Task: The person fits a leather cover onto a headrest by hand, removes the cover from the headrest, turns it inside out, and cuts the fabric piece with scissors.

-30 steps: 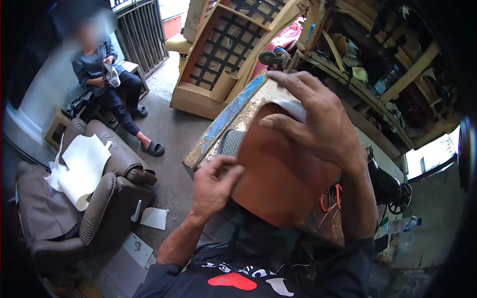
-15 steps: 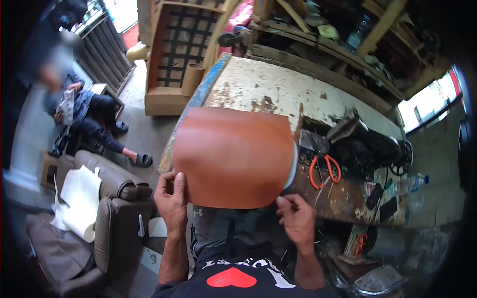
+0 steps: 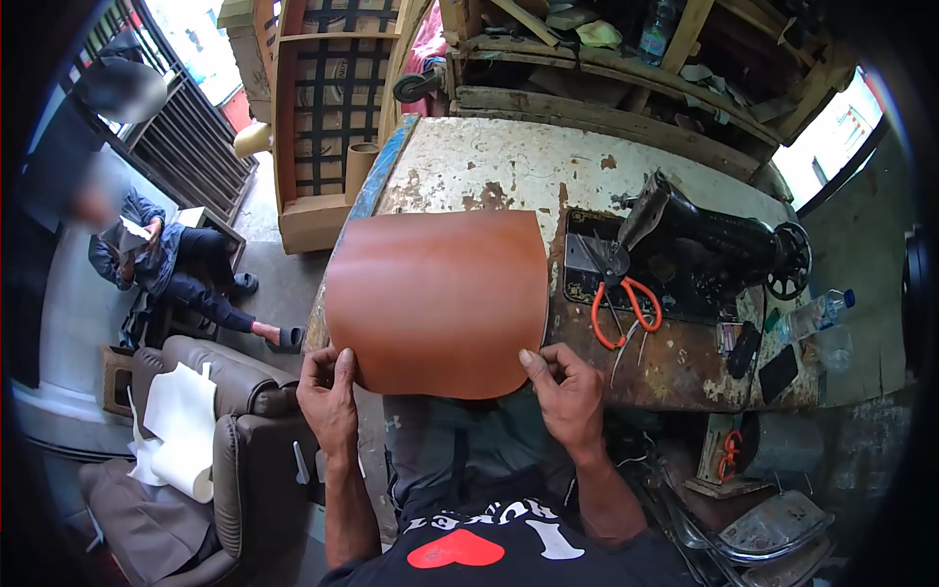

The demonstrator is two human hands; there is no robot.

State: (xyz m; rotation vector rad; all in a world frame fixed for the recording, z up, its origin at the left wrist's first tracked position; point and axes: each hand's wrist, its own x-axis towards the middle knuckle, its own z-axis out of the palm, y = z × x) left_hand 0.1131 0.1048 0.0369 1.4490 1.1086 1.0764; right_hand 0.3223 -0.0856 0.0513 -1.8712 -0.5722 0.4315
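A brown leather sheet [image 3: 440, 298] with a smooth face is held up in front of me, over the near left part of the worktable. My left hand [image 3: 330, 396] pinches its lower left edge, thumb on top and fingers behind. At the lower right corner, my right hand [image 3: 565, 391] grips the sheet between thumb and curled fingers. To the right of the sheet, orange-handled scissors [image 3: 626, 313] lie beside a black sewing machine [image 3: 709, 235].
The worktable [image 3: 455, 152] has a worn, peeling top. A phone [image 3: 779, 374] and a plastic bottle [image 3: 817, 315] are at its right end. To my left stands a grey armchair [image 3: 230, 460] bearing white material [image 3: 181, 421]. Another person [image 3: 166, 254] sits at far left.
My right hand has closed on the sheet's lower right corner, where it was apart before. The pale piece that showed behind the sheet's right edge is now hidden. The view has shifted slightly.
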